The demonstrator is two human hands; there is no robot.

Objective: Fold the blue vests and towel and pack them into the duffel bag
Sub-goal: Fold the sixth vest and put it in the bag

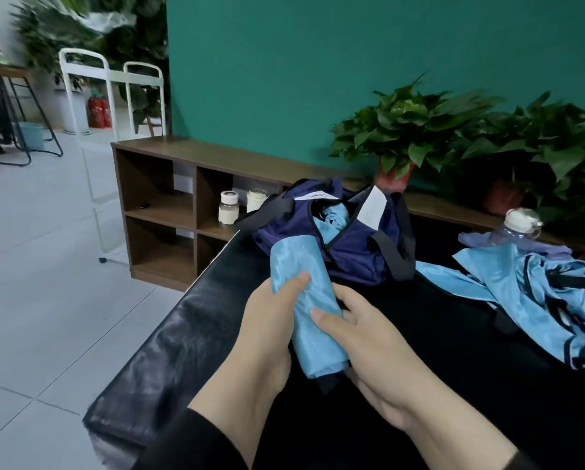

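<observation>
1. My left hand (267, 320) grips the rolled, shiny light-blue vest (309, 300) from the left, thumb laid across its front.
2. My right hand (362, 340) holds the same roll from the right — thumb pressed on the fabric, fingers curled underneath.
3. The roll stands tilted above the black padded bench (168, 344), near its left edge, its top end just in front of the navy fabric duffel bag (355, 245).
4. The bag sits toward the bench's far edge, unzipped, black straps flopped to either side; another light-blue bundle (331, 220) already lies inside the opening.
5. Over at the right edge, a crumpled light-blue vest with dark trim (549, 300) lies spread on the bench — well apart from my hands.
6. Behind that pile, a clear plastic bottle with a white cap (518, 225) rests against purple cloth (487, 240).
7. Beyond the bench: a brown wooden shelf unit (155, 184) with two small jars (229, 210), and potted green plants (409, 127) against the teal wall.
</observation>
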